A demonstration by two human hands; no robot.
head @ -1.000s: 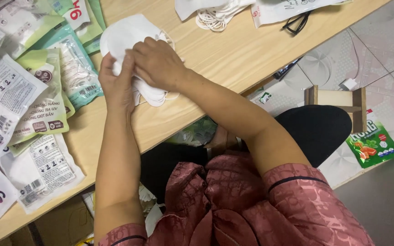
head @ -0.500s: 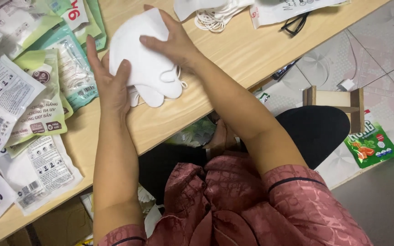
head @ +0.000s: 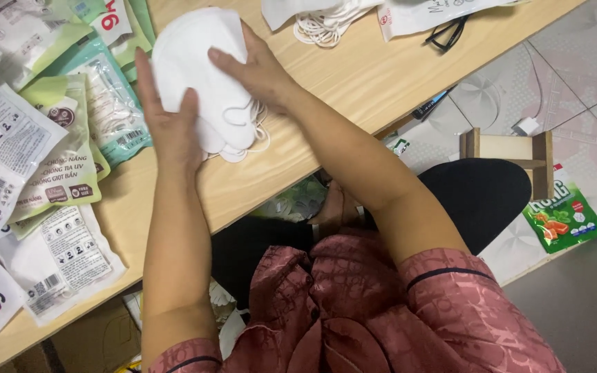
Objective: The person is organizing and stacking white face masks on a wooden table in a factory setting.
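Head view: green, teal and white flat packets (head: 57, 148) fan across the wooden table's (head: 354, 83) left. Left hand (head: 171, 121) and right hand (head: 257, 65), fingers loosely curled, clasp a white mask stack (head: 202, 76), long axis running away from the person.

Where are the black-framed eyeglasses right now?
In the head view, the black-framed eyeglasses lie at the top right of the light wooden table, near its edge, beside a pile of white elastic loops.
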